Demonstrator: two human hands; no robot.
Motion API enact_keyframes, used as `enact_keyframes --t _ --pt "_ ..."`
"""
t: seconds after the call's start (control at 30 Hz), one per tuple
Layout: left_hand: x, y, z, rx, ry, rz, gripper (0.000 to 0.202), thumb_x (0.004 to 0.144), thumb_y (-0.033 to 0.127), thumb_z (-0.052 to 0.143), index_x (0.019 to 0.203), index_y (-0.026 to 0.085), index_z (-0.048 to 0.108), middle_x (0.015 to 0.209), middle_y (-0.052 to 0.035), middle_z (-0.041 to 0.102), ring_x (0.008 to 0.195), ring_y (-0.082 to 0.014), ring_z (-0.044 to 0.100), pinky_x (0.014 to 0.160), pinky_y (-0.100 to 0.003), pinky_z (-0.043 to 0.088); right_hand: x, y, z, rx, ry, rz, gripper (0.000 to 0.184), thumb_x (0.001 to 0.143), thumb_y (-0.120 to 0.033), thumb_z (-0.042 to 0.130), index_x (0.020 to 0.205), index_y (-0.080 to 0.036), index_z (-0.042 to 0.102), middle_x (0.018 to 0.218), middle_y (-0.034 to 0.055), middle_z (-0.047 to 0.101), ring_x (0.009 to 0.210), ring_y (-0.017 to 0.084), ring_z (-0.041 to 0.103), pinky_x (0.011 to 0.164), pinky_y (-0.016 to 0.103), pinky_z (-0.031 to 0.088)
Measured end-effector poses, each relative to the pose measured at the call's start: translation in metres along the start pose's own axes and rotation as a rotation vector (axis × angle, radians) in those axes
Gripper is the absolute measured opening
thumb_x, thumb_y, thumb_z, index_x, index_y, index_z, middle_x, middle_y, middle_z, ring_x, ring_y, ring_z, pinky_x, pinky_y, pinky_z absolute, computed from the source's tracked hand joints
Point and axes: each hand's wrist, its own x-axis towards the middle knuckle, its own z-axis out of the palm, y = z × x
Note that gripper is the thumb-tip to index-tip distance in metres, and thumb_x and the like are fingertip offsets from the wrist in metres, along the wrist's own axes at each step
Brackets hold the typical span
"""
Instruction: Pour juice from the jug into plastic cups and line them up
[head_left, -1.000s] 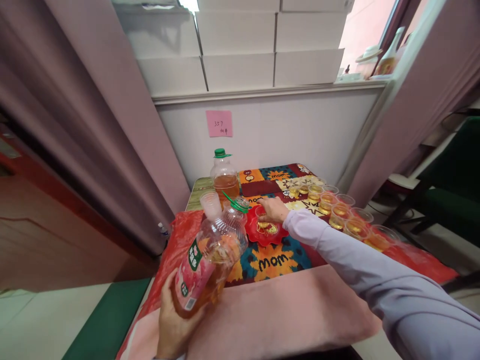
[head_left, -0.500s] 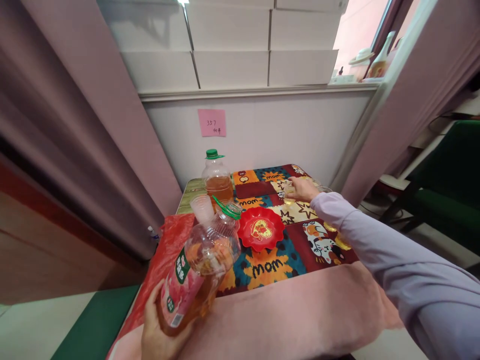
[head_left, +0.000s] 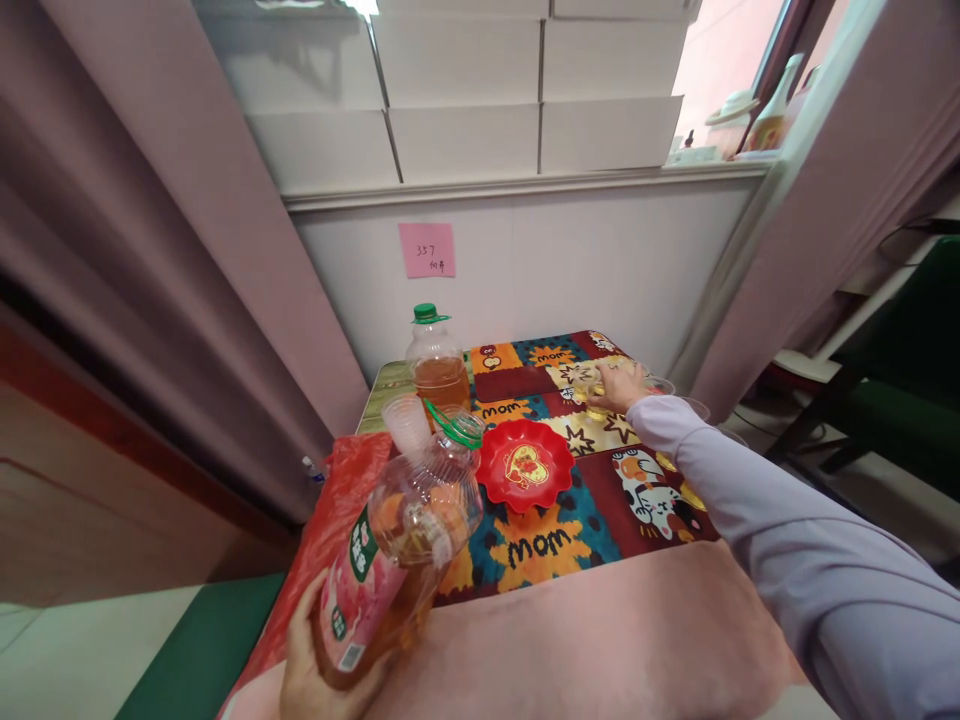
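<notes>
Left hand (head_left: 319, 650): fingers wrapped round base of tilted bottle (head_left: 401, 545), part-full, its mouth just beside red plate (head_left: 556, 482). Right hand (head_left: 621, 387): fingers curled at cups (head_left: 660, 385) on right of mat (head_left: 510, 385); whether gripping one, cannot tell. Progress, as judged: several cups filled with yellow drink (head_left: 691, 495), partly hidden by sleeve (head_left: 780, 530); nested stack (head_left: 407, 425) unused; second bottle (head_left: 440, 383) upright behind, part-full.

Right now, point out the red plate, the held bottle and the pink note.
Red plate (head_left: 526, 466), head view: the printed heart at its centre.
Held bottle (head_left: 379, 585), head view: its pink label.
Pink note (head_left: 427, 250), head view: the middle of its paper.
</notes>
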Motion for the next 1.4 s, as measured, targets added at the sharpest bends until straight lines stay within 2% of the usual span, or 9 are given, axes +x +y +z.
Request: enact_keyframes --t 0.2,0.4,0.6,0.8,0.93,1.03,1.13,1.27,1.4 --pt "0.001 -0.004 -0.003 -0.007 -0.015 -0.018 0.108 0.065 0.063 0.094 0.157 0.026 0.051 0.158 -0.0138 0.061 0.142 -0.0437 0.062 0.127 -0.062 0.045 0.005 0.000 0.004 -0.003 -0.015 0.032 0.066 0.090 -0.052 0.076 0.142 -0.014 0.060 0.117 0.0202 0.081 0.120 0.040 0.073 0.120 0.064 0.029" --pt "0.007 -0.029 -0.009 0.030 -0.065 0.050 0.112 0.058 0.058 0.099 0.154 0.025 0.051 0.153 -0.0159 0.064 0.136 -0.0459 0.066 0.114 -0.062 0.057 0.008 -0.001 0.004 0.002 -0.019 0.072 0.070 0.084 -0.056 0.081 0.137 -0.014 0.061 0.113 0.0189 0.080 0.115 0.040 0.073 0.115 0.061 0.033" --pt "0.008 -0.047 -0.014 0.035 -0.096 0.049 0.117 0.057 0.052 0.102 0.157 0.027 0.049 0.155 -0.0164 0.063 0.136 -0.0462 0.067 0.112 -0.063 0.059 0.004 -0.004 0.003 0.011 -0.007 0.077 0.069 0.083 -0.052 0.083 0.137 -0.014 0.064 0.113 0.0192 0.081 0.114 0.040 0.074 0.113 0.061 0.035" --pt "0.005 -0.051 -0.016 0.022 -0.139 0.062 0.116 0.060 0.048 0.102 0.161 0.028 0.047 0.156 -0.0154 0.064 0.137 -0.0456 0.069 0.111 -0.061 0.061 -0.007 -0.014 -0.020 0.084 0.090 0.004 0.065 0.084 -0.055 0.083 0.132 -0.013 0.070 0.112 0.0236 0.083 0.115 0.045 0.075 0.111 0.068 0.039" --pt "0.003 -0.049 -0.016 0.022 -0.141 0.091 0.116 0.064 0.046 0.101 0.163 0.027 0.045 0.158 -0.0165 0.063 0.139 -0.0453 0.068 0.113 -0.061 0.061 -0.015 -0.053 -0.043 0.223 0.187 -0.229 0.048 0.097 -0.046 0.075 0.134 -0.016 0.075 0.129 0.0224 0.082 0.124 0.040 0.075 0.114 0.058 0.047" --pt "0.002 -0.045 -0.014 0.010 -0.133 0.096 0.115 0.063 0.046 0.101 0.161 0.026 0.046 0.158 -0.0174 0.063 0.140 -0.0461 0.068 0.115 -0.063 0.059 -0.029 -0.107 -0.049 0.341 0.183 -0.452 0.032 0.105 -0.038 0.069 0.132 -0.023 0.079 0.135 0.0134 0.081 0.123 0.028 0.076 0.108 0.041 0.056" --pt "0.003 -0.043 -0.013 -0.010 -0.107 0.102 0.110 0.065 0.048 0.099 0.160 0.026 0.048 0.158 -0.0176 0.063 0.142 -0.0466 0.066 0.118 -0.066 0.056 -0.049 -0.166 -0.047 0.411 0.133 -0.609 0.033 0.106 -0.037 0.070 0.137 -0.026 0.077 0.139 0.0089 0.078 0.123 0.023 0.076 0.104 0.032 0.057" --pt "0.005 -0.047 -0.017 0.008 -0.132 0.125 0.110 0.065 0.045 0.101 0.159 0.028 0.047 0.157 -0.0161 0.064 0.141 -0.0450 0.067 0.116 -0.064 0.058 -0.068 -0.222 -0.040 0.443 0.052 -0.675 0.040 0.102 -0.030 0.074 0.142 -0.028 0.075 0.143 0.0089 0.075 0.118 0.024 0.078 0.095 0.030 0.059" --pt "0.006 -0.051 -0.019 0.015 -0.126 0.142 0.113 0.064 0.045 0.101 0.160 0.026 0.046 0.157 -0.0182 0.063 0.140 -0.0455 0.068 0.113 -0.063 0.060 -0.074 -0.243 -0.035 0.445 -0.022 -0.650 0.037 0.104 -0.033 0.071 0.140 -0.030 0.077 0.140 0.0091 0.078 0.113 0.028 0.079 0.094 0.032 0.060"
